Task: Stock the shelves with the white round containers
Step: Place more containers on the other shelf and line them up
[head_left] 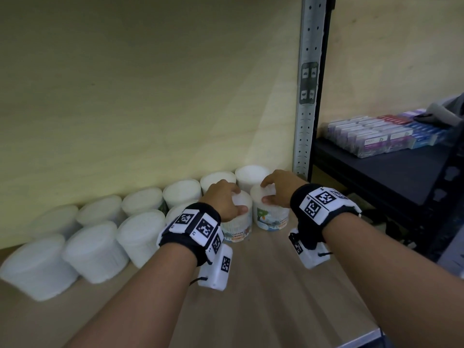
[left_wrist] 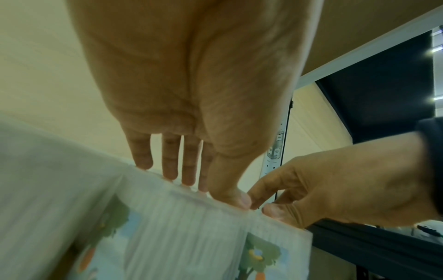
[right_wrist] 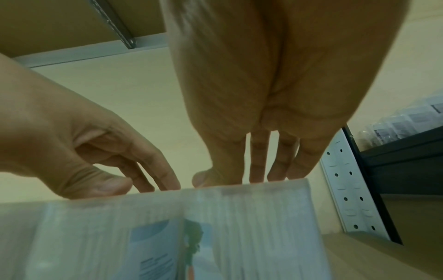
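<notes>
Two white round containers with "Cotton Buds" labels stand side by side on the wooden shelf (head_left: 288,285). My left hand (head_left: 227,200) grips the lid of the left container (head_left: 238,222) from above, thumb at the front. My right hand (head_left: 276,190) grips the lid of the right container (head_left: 272,217) the same way. In the left wrist view the fingertips (left_wrist: 170,174) lie along the rim of the left container (left_wrist: 182,231), and the right hand (left_wrist: 323,189) is beside them. The right wrist view shows fingers (right_wrist: 257,170) over the right container (right_wrist: 251,227).
Several more white containers (head_left: 140,234) stand in two rows along the back wall to the left. A perforated metal post (head_left: 305,121) bounds the shelf at the right. Beyond it a dark shelf (head_left: 391,177) carries purple and blue boxes (head_left: 376,136). The shelf's front edge (head_left: 371,335) is near.
</notes>
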`<state>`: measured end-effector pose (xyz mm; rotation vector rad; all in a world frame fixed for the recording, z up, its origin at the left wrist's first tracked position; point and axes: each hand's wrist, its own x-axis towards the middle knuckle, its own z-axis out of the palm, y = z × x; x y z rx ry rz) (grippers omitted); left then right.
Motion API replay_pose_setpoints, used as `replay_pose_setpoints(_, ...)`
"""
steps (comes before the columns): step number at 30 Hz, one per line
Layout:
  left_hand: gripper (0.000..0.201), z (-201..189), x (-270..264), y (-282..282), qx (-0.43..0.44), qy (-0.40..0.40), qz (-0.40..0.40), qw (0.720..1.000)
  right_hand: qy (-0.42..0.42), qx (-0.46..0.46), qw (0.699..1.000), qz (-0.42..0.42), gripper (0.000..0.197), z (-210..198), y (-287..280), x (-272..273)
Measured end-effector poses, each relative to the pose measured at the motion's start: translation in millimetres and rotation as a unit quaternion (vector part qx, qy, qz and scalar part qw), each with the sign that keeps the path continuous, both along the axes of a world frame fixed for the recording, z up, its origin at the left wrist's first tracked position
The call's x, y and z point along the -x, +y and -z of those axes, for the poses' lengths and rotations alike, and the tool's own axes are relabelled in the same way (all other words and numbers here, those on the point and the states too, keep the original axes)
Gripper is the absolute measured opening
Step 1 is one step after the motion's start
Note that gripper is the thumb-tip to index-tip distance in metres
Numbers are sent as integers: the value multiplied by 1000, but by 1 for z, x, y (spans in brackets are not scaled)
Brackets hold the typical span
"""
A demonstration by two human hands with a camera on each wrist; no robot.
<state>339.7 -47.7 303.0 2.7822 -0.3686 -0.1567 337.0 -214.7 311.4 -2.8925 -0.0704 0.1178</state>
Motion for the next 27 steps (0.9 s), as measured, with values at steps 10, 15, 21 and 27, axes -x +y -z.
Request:
replay_pose_setpoints(10,60,3,-1,-1,-1,-4,-14,1000,-10,38,999,19,54,-2,9,0)
replay_pose_setpoints(15,60,3,7,-5,-14,-10,-17,1000,-5,48,999,15,55,-3,9,7)
replay_pose_setpoints(21,61,5,38,-10,0,1,-7,1000,-7,59,998,7,54,-4,-3,38)
replay_pose_setpoints(27,60,4,85,-17,-9,-12,30,999,33,17,999,33,54,-4,-15,83)
